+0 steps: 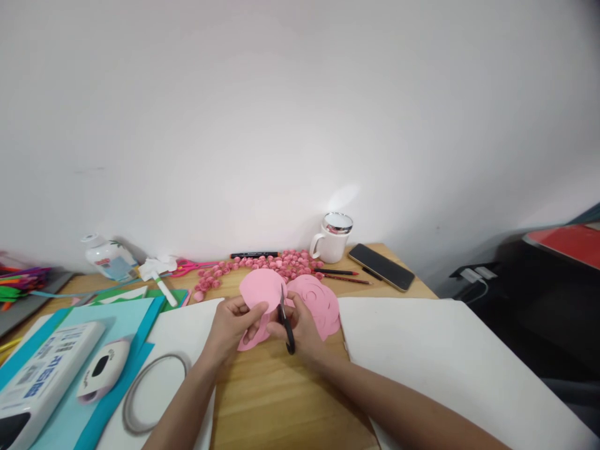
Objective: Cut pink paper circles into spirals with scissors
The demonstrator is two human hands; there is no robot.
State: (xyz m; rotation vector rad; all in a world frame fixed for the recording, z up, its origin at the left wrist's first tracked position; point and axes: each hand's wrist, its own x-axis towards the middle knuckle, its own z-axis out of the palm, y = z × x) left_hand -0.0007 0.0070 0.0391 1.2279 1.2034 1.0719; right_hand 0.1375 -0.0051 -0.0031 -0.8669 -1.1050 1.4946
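The left hand (233, 325) pinches a pink paper circle (260, 291) by its bottom edge, so the paper sticks up above the fingers, over the wooden table (276, 400). The right hand (302, 328) is closed around black scissors (285, 322), just beside the left hand. The blades point up and touch the circle's right edge.

Both forearms are bare up to the picture's lower edge, with no sleeve, watch, bracelet or glove showing, and the left hand (233, 325) and right hand (302, 328) carry no rings on their fingers.
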